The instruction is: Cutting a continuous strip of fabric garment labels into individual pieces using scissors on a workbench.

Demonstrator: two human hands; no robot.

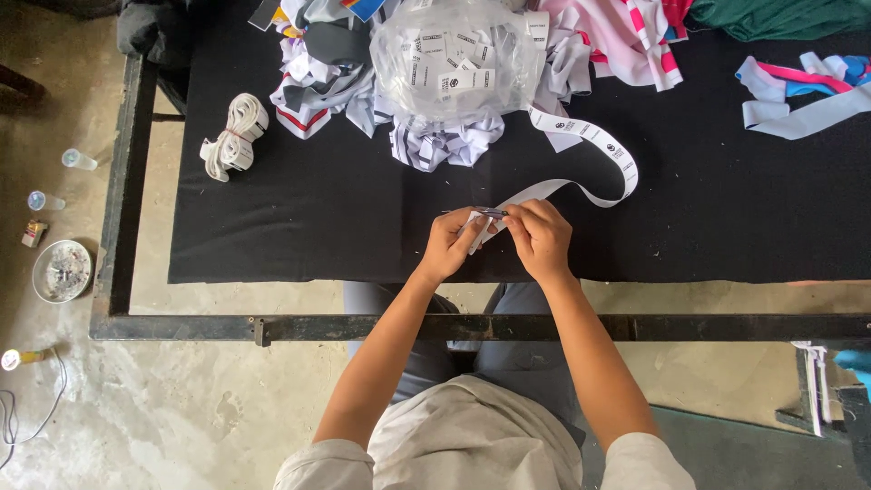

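Note:
My left hand point(447, 247) and my right hand point(542, 238) meet over the front of a black cloth-covered table point(299, 218). Together they pinch the near end of a long white printed label ribbon point(610, 150), which curls away to the upper right and back toward a clear plastic bag of cut white labels point(454, 54). A small dark tool, perhaps scissors or a clip point(491, 213), sits between my fingertips; I cannot tell which hand grips it.
A rolled bundle of white tape point(234, 134) lies at the left of the table. Striped and coloured fabric pieces point(626, 36) pile up at the back, with loose strips point(798, 91) at the right. On the concrete floor stand a bowl point(62, 270) and small cups point(77, 160).

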